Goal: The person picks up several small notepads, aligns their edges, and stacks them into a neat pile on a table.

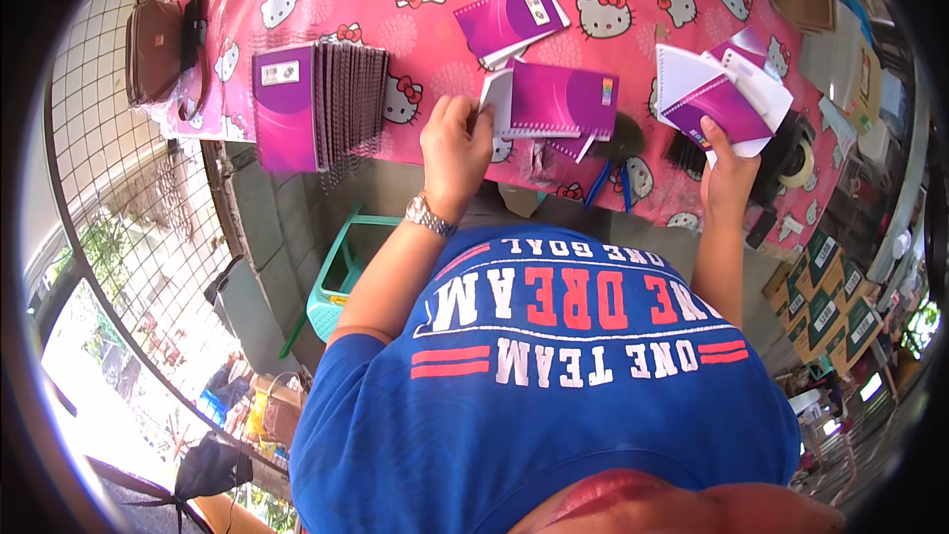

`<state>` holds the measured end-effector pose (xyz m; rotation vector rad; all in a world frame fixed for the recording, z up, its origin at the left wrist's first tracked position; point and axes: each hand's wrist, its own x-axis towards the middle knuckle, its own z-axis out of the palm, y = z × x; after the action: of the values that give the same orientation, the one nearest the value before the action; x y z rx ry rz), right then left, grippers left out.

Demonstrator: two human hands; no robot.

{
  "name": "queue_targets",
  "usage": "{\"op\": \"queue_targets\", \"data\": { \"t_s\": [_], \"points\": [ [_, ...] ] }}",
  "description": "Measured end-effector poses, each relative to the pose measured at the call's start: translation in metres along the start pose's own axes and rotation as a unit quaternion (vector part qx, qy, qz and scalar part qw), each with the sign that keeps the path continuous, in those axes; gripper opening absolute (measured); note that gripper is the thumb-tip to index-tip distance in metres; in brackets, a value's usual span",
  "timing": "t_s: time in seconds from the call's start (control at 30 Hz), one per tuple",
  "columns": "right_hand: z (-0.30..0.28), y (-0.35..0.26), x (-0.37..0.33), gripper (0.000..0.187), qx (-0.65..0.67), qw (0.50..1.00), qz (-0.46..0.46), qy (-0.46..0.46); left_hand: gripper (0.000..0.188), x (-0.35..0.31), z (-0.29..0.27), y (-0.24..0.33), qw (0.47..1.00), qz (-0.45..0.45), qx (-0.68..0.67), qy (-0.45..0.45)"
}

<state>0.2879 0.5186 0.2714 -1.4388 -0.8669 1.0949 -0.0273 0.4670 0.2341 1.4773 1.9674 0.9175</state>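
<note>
My left hand (457, 150) rests on the table edge, its fingers touching the white corner of a purple spiral notebook (561, 99) lying flat on the pink cartoon-cat tablecloth (435, 30). A wristwatch (431, 216) sits on that wrist. My right hand (729, 170) holds up a fan of purple and white notebooks (722, 89) at the right side of the table. Between the hands, blue-handled pliers (607, 183) lie near the table's front edge.
A row of purple spiral notebooks (316, 104) stands on edge at the left. Another purple notebook (509, 20) lies farther back. A brown handbag (158, 49) sits at the far left. A tape roll (797, 166) lies at the right. A teal stool (336, 282) stands below the table.
</note>
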Motion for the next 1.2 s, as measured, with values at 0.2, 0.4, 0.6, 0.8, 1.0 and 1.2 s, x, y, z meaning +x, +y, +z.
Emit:
{"op": "queue_targets", "data": {
  "t_s": [0.2,0.4,0.6,0.8,1.0,1.2],
  "points": [
    [-0.004,0.015,-0.052,0.046,0.092,0.994,-0.048,0.026,0.03,0.012,0.008,-0.012,0.996,-0.037,-0.048,-0.066],
    [-0.012,-0.008,-0.081,0.039,0.303,0.941,0.092,-0.12,0.043,0.015,-0.042,-0.003,0.991,0.121,0.036,-0.037],
    [0.065,0.015,-0.164,0.041,0.216,0.909,0.228,-0.275,0.044,-0.099,-0.035,-0.006,0.783,-0.038,-0.546,-0.296],
    [0.072,0.043,-0.186,0.036,0.119,0.93,0.145,-0.315,0.027,-0.119,-0.034,-0.034,0.795,-0.103,-0.551,-0.232],
    [0.074,0.057,-0.192,0.031,0.141,0.923,0.067,-0.352,0.024,-0.128,-0.038,-0.062,0.758,-0.071,-0.612,-0.216],
    [0.111,0.045,-0.2,0.037,-0.093,0.89,0.048,-0.444,0.033,-0.124,-0.03,-0.075,0.684,-0.173,-0.668,-0.236]
  ]
}}
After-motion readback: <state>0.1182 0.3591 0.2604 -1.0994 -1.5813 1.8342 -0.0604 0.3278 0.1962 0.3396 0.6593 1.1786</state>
